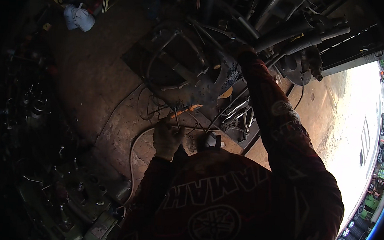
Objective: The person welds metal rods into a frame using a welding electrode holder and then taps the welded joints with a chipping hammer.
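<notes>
"Tool, slim and orange: lying where?"

"Near the middle of the view, slanting up to the right, just beyond the left hand."

"Gripped?"

"Cannot tell. Gloved and curled, close to the tool's lower end, with any contact too dark to make out."

"And the right hand?"

"Stretched forward at the end of a dark red sleeve, deep in shadow. Wide, narrow or holding something: cannot tell."

"Around the tool?"

"Beyond, a dark curved metal frame. To the right, a heap of thin metal strips. Beside the left hand, a pale hose bending across the brown floor."

"Farther out?"

"Upper right, a thick dark pipe; lower left, a shadowed machine; far right, glaring sunlit ground."
</notes>
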### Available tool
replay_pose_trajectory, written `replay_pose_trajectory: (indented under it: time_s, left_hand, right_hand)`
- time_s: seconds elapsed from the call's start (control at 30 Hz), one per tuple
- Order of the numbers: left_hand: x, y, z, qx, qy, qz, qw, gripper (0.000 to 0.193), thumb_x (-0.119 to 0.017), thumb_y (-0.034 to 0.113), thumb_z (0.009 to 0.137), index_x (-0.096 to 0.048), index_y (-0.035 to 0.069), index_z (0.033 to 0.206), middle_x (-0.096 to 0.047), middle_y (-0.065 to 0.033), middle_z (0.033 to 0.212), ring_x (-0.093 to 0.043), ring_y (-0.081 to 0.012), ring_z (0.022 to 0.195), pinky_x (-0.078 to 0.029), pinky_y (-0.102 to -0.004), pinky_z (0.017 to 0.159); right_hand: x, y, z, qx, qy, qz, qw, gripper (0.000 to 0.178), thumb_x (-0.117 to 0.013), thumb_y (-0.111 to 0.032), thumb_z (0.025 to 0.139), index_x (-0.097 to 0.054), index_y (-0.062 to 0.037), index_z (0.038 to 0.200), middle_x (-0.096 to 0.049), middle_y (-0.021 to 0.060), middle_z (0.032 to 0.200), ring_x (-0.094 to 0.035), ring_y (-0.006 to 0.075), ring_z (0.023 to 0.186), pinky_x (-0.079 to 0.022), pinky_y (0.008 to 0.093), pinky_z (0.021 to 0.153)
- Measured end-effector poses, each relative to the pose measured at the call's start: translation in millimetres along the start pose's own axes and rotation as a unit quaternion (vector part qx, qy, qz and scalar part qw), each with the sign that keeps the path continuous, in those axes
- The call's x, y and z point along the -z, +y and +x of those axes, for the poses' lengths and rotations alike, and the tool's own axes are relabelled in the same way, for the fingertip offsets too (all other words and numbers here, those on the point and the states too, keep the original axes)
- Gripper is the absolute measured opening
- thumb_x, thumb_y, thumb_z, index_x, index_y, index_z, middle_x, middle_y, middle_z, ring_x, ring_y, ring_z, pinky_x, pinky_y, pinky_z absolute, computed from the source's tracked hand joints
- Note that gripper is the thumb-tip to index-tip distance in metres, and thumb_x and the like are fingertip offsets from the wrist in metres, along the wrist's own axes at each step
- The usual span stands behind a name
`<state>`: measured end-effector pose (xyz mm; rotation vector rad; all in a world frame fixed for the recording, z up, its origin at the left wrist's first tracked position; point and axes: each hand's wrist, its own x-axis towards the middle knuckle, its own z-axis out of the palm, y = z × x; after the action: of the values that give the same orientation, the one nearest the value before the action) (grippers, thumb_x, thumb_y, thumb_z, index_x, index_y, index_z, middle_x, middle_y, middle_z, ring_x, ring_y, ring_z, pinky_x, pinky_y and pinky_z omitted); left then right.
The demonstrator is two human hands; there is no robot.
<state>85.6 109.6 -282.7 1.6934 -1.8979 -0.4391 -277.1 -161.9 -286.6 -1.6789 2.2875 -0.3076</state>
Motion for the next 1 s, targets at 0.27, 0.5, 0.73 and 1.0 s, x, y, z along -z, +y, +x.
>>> replay_pose_trajectory:
  time_s: [0.27,0.5,0.73,1.0]
  left_hand:
    - [-2,2,2,0.048,-0.019,-0.024,0.998,0.063,-0.08,0.036,0.069,-0.056,0.005,0.118,-0.057,-0.01,0.089,-0.059,-0.0251,0.082,-0.05,-0.0397,0.073]
    - [-2,-2,-3,0.071,-0.03,-0.016,0.997,0.062,-0.081,0.035,0.068,-0.056,0.004,0.116,-0.058,-0.0098,0.094,-0.06,-0.0244,0.085,-0.051,-0.0386,0.076]
    - [-2,4,-2,0.056,-0.028,-0.029,0.998,0.057,-0.081,0.03,0.07,-0.053,0.003,0.113,-0.056,-0.0091,0.096,-0.06,-0.022,0.084,-0.051,-0.0362,0.073]
    - [1,3,-4,0.067,-0.003,-0.023,0.997,0.058,-0.081,0.03,0.068,-0.054,0.004,0.112,-0.056,-0.007,0.092,-0.059,-0.0202,0.083,-0.052,-0.0363,0.073]
  right_hand:
    - [-32,37,7,0.032,0.092,0.178,0.979,0.055,-0.061,-0.041,0.087,-0.054,-0.0053,0.128,-0.06,0.0162,0.124,-0.057,0.0307,0.116,-0.045,0.0364,0.099]
    - [-37,52,-18,0.031,0.103,0.168,0.98,0.052,-0.053,-0.036,0.09,-0.048,-0.0077,0.134,-0.058,0.0149,0.127,-0.058,0.0285,0.114,-0.047,0.0373,0.096]
    - [-24,35,-17,0.133,0.143,-0.001,0.981,0.029,-0.056,-0.025,0.088,-0.061,-0.0051,0.109,-0.064,0.0133,0.114,-0.065,0.0308,0.093,-0.052,0.04,0.081]
    - [28,-39,-183,0.105,0.283,0.42,0.856,0.028,-0.053,-0.03,0.096,-0.057,-0.0027,0.096,-0.056,0.0029,0.066,-0.056,0.0175,0.061,-0.044,0.0316,0.056]
